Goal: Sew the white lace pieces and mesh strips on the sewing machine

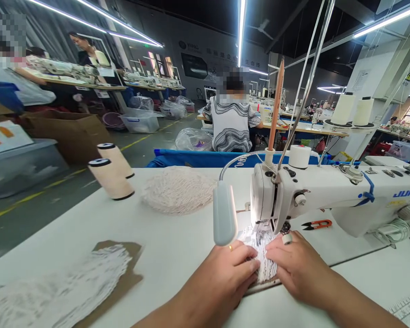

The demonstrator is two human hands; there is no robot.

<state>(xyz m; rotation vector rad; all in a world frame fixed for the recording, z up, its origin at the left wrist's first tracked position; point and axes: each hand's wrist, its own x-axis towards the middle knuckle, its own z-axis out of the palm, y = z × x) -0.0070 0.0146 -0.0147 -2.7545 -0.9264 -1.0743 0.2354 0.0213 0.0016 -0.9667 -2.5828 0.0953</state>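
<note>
A white textured lace piece (267,264) lies under the needle area of a white sewing machine (305,191), lit by a small lamp (224,214). From the left side, my left hand (222,271) presses its closed fingers onto the lace, a ring on one finger. Opposite it, my right hand (295,264) holds the lace's right edge with bent fingers, close to the presser foot. The foot and needle are partly hidden by glare and the machine head. Orange-handled thread snips (319,224) lie on the table beyond my right hand.
A pile of lace pieces (179,189) sits behind the lamp, with thread cones (112,180) to its left. More lace (64,284) rests on brown card at lower left. A ruler (408,303) is at lower right. A co-worker (231,120) sits ahead, facing away.
</note>
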